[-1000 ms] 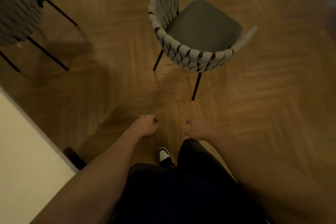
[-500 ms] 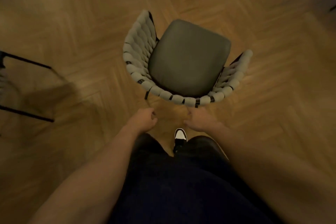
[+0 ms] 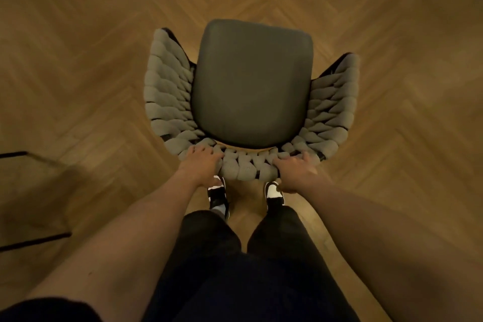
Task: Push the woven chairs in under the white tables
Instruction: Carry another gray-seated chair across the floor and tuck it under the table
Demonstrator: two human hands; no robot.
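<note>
A woven chair (image 3: 252,83) with a dark grey seat and a pale braided, curved backrest stands right in front of me, seen from above, its seat facing away. My left hand (image 3: 201,165) grips the top of the backrest on the left of its middle. My right hand (image 3: 295,171) grips the same rim on the right. Both hands have fingers curled over the woven rim. No white table is in view.
Herringbone wooden floor (image 3: 91,47) surrounds the chair on all sides. Thin black legs of another chair (image 3: 34,240) show at the left edge. My two black-and-white shoes (image 3: 218,195) stand just behind the backrest.
I have stepped up to the chair, which now fills the middle of the view. Both hands went from hanging free in front of me to gripping the backrest. The white table left the view.
</note>
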